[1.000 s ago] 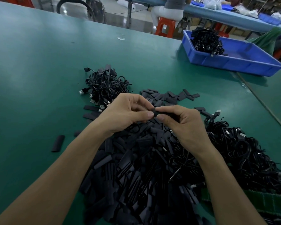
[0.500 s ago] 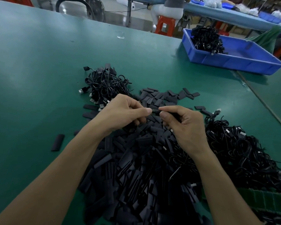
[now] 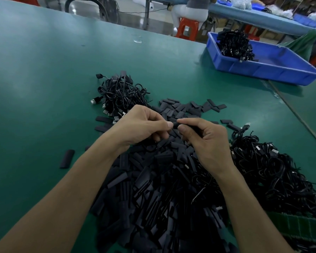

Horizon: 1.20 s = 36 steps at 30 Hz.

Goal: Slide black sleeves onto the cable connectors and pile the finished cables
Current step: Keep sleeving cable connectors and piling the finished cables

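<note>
Right hand (image 3: 208, 141) neared left hand (image 3: 140, 125); sleeve (image 3: 175, 125) lies crosswise.

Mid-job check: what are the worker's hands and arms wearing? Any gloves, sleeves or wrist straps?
Nothing worn is visible. The left hand and right hand are bare, with no gloves or rings. Both forearms are bare down to the bottom edge of the picture, with no sleeves, watch or wrist strap in view.

Fingertips of the left hand (image 3: 140, 126) and right hand (image 3: 208, 141) hide most of the small black piece (image 3: 175, 125) between them; sleeve or connector cannot be told. At 6 o'clock the sleeve heap (image 3: 153, 198) runs off the edge; at 12 o'clock a seated person (image 3: 190, 10) is cropped.
</note>
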Available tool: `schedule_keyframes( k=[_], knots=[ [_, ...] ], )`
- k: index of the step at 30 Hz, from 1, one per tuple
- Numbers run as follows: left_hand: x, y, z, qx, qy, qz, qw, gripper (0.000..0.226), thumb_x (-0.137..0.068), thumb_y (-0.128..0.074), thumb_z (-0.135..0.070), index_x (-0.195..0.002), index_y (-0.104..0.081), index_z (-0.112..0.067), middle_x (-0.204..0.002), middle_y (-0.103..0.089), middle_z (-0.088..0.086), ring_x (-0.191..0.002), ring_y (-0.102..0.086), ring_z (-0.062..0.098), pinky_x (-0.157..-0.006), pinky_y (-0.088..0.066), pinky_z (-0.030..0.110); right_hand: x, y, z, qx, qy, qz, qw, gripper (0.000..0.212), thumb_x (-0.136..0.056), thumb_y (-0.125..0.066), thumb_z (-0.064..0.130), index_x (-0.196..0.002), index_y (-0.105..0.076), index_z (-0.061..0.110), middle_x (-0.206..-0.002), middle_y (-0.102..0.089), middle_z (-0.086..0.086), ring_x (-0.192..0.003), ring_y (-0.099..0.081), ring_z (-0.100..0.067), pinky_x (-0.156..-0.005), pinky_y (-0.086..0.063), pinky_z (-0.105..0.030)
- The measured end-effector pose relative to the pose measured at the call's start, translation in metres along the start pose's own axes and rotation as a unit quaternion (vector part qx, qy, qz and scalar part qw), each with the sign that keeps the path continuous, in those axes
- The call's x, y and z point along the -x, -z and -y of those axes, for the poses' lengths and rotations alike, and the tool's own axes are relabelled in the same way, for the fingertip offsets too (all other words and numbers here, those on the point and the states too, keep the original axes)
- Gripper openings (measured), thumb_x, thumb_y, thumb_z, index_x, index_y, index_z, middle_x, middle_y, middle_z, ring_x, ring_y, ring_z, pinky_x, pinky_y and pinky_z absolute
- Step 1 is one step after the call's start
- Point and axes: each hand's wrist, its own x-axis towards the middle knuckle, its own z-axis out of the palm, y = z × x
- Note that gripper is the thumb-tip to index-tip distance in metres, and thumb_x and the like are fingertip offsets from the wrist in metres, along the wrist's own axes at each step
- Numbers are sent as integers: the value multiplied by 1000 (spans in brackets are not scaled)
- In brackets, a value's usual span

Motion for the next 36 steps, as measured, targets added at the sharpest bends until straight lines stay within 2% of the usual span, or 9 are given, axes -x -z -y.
schedule_keyframes(
  k=[8,12,14,18,22,24,30,33,36],
  knots=[
    [-1,0,3,0,-5,18,1000,18,-90,-73,-18,-81,-75,-2,-72,-75,9,-60,-63,11,-59,-53,17,-2,3,0,-17,-23,15,999,18,-88,-75,13,-104,-76,20,-84,-73,15,-76,-68,-1,-73,-50,-16],
    [-1,0,3,-4,-8,19,1000,19,-92,-71,-19,-82,-75,-4,-73,-76,8,-60,-63,10,-58,-52,17,-2,2,1,-26,-34,12,999,21,-88,-75,13,-105,-75,25,-82,-73,16,-76,-68,0,-72,-51,-16],
    [-1,-1,3,-2,-9,16,1000,19,-92,-70,-19,-84,-75,-3,-73,-76,7,-59,-63,10,-58,-51,17,-1,0,2,-35,-40,-18,998,26,-85,-78,16,-107,-73,29,-82,-73,13,-76,-69,-4,-71,-53,-20],
    [0,-7,2,-2,-22,7,1000,17,-94,-68,-20,-81,-75,-10,-72,-76,5,-58,-64,8,-56,-51,16,0,-8,5,-93,-82,-146,981,28,-79,-84,18,-100,-69,30,-80,-75,6,-72,-71,-11,-67,-55,-22],
    [1,-15,3,-1,-56,-15,998,17,-94,-69,-17,-79,-75,-14,-71,-76,3,-58,-66,7,-56,-51,15,2,-19,8,-123,-94,-199,968,28,-83,-81,18,-104,-71,32,-87,-77,10,-82,-74,-10,-78,-59,-24],
    [1,-19,4,7,-74,-22,997,17,-94,-68,-15,-78,-74,-15,-70,-76,2,-59,-68,7,-58,-51,14,4,-25,9,-140,-94,-208,964,33,-85,-80,18,-112,-69,33,-92,-77,14,-88,-74,-8,-82,-58,-22],
    [-1,-22,6,12,-112,-40,993,14,-94,-69,-15,-81,-76,-14,-73,-76,4,-64,-71,14,-63,-55,19,3,-32,9,-176,-87,-210,958,35,-87,-77,21,-117,-68,36,-92,-78,4,-89,-75,-15,-84,-59,-29],
    [-1,-22,6,15,-126,-46,991,13,-94,-70,-15,-83,-76,-11,-74,-76,6,-66,-71,17,-64,-55,22,2,-34,10,-199,-87,-193,957,34,-87,-76,24,-115,-68,39,-88,-78,2,-85,-76,-17,-81,-60,-30],
    [-1,-21,6,24,-135,-51,989,14,-93,-70,-14,-81,-76,-14,-73,-76,5,-64,-70,12,-62,-54,19,2,-35,11,-226,-85,-167,956,32,-90,-73,24,-117,-67,40,-84,-78,-1,-79,-76,-18,-74,-60,-27]
  ],
)
